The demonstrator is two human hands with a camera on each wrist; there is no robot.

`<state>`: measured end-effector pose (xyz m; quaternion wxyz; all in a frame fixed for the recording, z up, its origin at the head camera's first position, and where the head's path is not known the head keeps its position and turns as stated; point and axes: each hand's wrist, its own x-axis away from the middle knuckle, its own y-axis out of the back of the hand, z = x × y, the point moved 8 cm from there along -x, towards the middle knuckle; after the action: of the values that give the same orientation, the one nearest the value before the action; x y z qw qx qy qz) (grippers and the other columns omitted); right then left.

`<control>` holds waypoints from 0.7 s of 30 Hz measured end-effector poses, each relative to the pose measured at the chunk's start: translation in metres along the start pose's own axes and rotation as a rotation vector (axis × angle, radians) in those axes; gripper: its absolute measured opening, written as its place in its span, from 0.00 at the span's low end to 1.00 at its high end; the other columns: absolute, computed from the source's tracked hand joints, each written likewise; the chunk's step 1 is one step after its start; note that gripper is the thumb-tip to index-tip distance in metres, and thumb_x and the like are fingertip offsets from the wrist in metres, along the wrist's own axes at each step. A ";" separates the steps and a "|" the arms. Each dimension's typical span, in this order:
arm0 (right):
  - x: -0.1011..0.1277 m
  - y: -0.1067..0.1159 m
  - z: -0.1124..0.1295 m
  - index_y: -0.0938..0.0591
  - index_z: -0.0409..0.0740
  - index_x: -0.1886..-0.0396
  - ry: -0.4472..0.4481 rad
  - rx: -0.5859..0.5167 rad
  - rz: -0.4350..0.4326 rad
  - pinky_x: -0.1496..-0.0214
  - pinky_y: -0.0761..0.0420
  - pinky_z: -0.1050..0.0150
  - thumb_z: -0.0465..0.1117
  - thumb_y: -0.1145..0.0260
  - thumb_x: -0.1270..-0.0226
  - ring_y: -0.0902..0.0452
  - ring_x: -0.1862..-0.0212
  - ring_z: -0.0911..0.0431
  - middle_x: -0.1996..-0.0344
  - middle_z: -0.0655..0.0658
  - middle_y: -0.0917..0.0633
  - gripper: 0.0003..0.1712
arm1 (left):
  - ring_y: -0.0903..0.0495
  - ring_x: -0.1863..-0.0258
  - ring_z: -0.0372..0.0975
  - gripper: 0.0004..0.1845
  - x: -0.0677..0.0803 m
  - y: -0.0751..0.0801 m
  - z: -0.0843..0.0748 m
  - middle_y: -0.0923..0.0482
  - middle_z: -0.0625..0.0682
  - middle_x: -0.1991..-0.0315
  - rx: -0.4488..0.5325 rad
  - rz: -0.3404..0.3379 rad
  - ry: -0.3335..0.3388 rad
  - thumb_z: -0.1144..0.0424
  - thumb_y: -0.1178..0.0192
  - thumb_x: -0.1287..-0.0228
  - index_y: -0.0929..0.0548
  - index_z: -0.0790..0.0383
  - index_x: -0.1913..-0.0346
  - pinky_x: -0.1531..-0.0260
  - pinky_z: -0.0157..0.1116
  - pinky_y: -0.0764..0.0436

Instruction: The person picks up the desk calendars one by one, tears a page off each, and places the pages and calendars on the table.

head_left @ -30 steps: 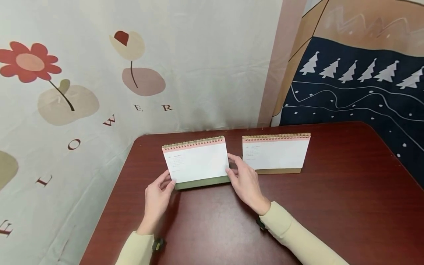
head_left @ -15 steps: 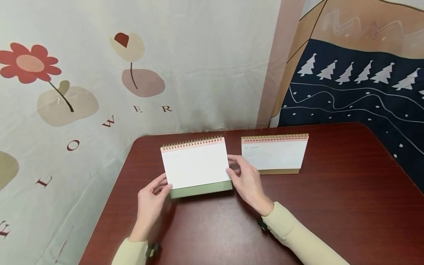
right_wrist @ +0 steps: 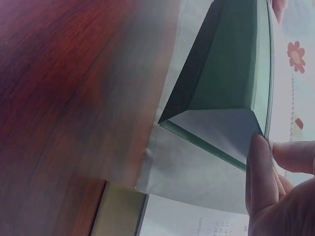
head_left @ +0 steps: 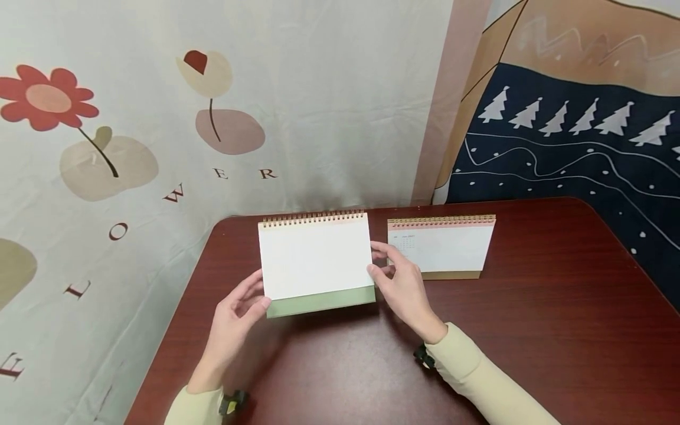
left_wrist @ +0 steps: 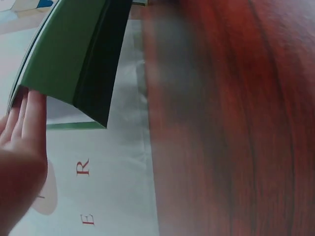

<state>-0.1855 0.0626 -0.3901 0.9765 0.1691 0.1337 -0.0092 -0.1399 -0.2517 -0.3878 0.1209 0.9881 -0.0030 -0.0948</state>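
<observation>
A spiral-bound desk calendar with a green base [head_left: 316, 263] is held just above the dark red table [head_left: 531, 330], its blank white page facing me. My left hand [head_left: 245, 303] grips its lower left edge. My right hand [head_left: 393, 273] pinches its right edge. In the left wrist view the green stand [left_wrist: 74, 54] hangs clear of the wood beside my left fingers [left_wrist: 22, 115]. The right wrist view shows the green stand [right_wrist: 231, 73] from below, pinched by my right fingers [right_wrist: 261, 162]. A second calendar with a tan base [head_left: 440, 245] stands on the table to the right.
A cream cloth with flower prints and letters [head_left: 133, 147] hangs behind and left of the table. A navy cloth with white trees [head_left: 574, 141] hangs at the right. Both arms wear pale yellow sleeves [head_left: 478, 378].
Both hands have lifted the green-based calendar off the table and tipped it upright and toward me. The tan-based calendar has not moved.
</observation>
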 end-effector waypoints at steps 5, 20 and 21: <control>-0.001 0.004 0.000 0.19 0.50 0.34 -0.007 -0.023 -0.005 0.67 0.21 0.64 0.33 0.31 0.31 0.14 0.63 0.55 0.51 0.45 0.13 0.26 | 0.16 0.46 0.37 0.29 -0.001 -0.009 -0.003 0.17 0.48 0.39 0.264 0.212 -0.038 0.78 0.52 0.24 0.39 0.73 0.22 0.50 0.34 0.16; -0.002 0.008 0.004 0.19 0.51 0.34 -0.015 -0.021 0.009 0.64 0.18 0.62 0.34 0.33 0.29 0.13 0.60 0.54 0.49 0.46 0.14 0.24 | 0.12 0.50 0.40 0.47 -0.002 -0.020 -0.004 0.15 0.48 0.42 0.253 0.338 -0.017 0.85 0.44 0.33 0.53 0.63 0.17 0.53 0.34 0.15; -0.003 0.007 0.004 0.19 0.51 0.34 -0.009 -0.018 0.009 0.64 0.18 0.62 0.34 0.33 0.29 0.14 0.61 0.54 0.49 0.46 0.14 0.24 | 0.12 0.51 0.39 0.47 -0.002 -0.020 -0.004 0.15 0.49 0.42 0.260 0.347 -0.013 0.85 0.44 0.33 0.54 0.63 0.17 0.53 0.34 0.15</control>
<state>-0.1863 0.0678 -0.3831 0.9785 0.1610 0.1285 -0.0043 -0.1417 -0.2312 -0.3888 0.0069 0.9794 -0.1863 -0.0775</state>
